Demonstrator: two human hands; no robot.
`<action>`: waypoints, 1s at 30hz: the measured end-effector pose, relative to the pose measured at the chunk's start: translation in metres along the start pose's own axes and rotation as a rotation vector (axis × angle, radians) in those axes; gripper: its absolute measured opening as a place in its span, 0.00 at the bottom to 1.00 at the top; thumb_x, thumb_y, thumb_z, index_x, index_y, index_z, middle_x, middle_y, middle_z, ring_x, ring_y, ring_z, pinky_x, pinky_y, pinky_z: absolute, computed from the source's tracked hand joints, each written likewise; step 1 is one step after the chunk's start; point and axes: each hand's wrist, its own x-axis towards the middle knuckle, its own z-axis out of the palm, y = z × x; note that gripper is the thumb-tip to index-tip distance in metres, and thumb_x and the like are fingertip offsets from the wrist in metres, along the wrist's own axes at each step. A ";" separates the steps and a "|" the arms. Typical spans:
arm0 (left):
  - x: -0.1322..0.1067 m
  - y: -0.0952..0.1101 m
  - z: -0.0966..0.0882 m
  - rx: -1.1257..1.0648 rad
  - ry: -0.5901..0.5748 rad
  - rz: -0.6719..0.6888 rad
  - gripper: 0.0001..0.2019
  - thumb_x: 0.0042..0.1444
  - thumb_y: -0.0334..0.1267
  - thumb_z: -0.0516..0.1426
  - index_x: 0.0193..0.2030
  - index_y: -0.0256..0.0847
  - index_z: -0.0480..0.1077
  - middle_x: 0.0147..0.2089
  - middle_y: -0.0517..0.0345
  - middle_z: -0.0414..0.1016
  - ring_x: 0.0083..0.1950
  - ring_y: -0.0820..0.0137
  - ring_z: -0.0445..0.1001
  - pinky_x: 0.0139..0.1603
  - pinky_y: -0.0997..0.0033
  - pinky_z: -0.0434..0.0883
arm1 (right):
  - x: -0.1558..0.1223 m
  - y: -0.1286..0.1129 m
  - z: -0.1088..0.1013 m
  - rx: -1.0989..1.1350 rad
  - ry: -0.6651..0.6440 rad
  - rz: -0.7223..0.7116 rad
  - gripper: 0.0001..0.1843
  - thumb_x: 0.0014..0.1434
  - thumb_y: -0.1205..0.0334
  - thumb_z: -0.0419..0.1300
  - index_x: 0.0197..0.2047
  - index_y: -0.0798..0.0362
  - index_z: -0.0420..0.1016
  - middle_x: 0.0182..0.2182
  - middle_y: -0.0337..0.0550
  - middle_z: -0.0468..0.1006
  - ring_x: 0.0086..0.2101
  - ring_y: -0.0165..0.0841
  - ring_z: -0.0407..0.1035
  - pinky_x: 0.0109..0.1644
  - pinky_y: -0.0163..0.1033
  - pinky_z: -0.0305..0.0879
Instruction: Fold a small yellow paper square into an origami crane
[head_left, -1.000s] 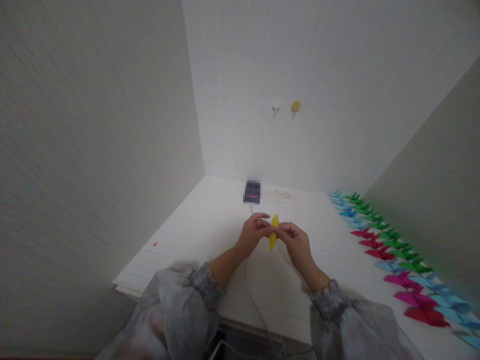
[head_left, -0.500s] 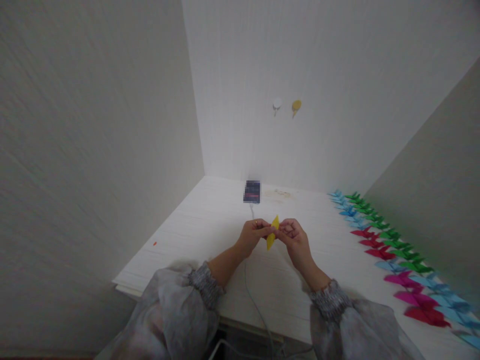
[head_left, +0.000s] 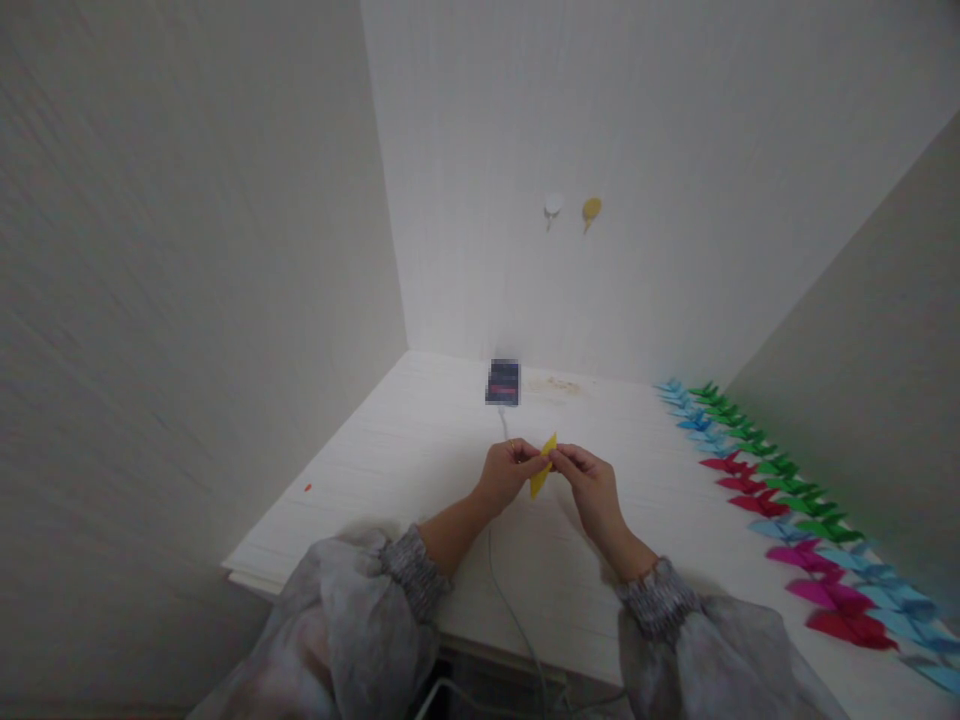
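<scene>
A small piece of folded yellow paper [head_left: 538, 482], long and diamond-shaped, is held upright at a tilt above the white table. My left hand [head_left: 508, 474] pinches it from the left with thumb and fingers; a ring shows on one finger. From the right, my right hand [head_left: 596, 487] grips the same paper near its middle, thumb and fingertips pressed together. The fingertips of both hands almost meet and cover the paper's centre.
Rows of folded paper cranes, green [head_left: 780, 467], red [head_left: 757, 502], blue and pink, line the table's right side. A phone-like device [head_left: 503, 383] with a cable [head_left: 506, 590] stands by the back wall. Two hooks [head_left: 592, 209] are on that wall. An orange scrap [head_left: 307, 488] lies left.
My right hand's fingers, looser and more spread before, have closed in on the yellow paper. My left hand keeps its hold, and the paper has barely shifted.
</scene>
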 end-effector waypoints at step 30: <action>0.000 0.000 -0.004 0.120 -0.296 -0.169 0.12 0.36 0.42 0.60 0.24 0.34 0.70 0.22 0.58 0.69 0.23 0.76 0.65 0.28 0.75 0.63 | 0.001 -0.007 -0.005 -0.054 -0.100 0.045 0.09 0.44 0.59 0.59 0.19 0.55 0.70 0.18 0.36 0.69 0.23 0.27 0.60 0.29 0.34 0.56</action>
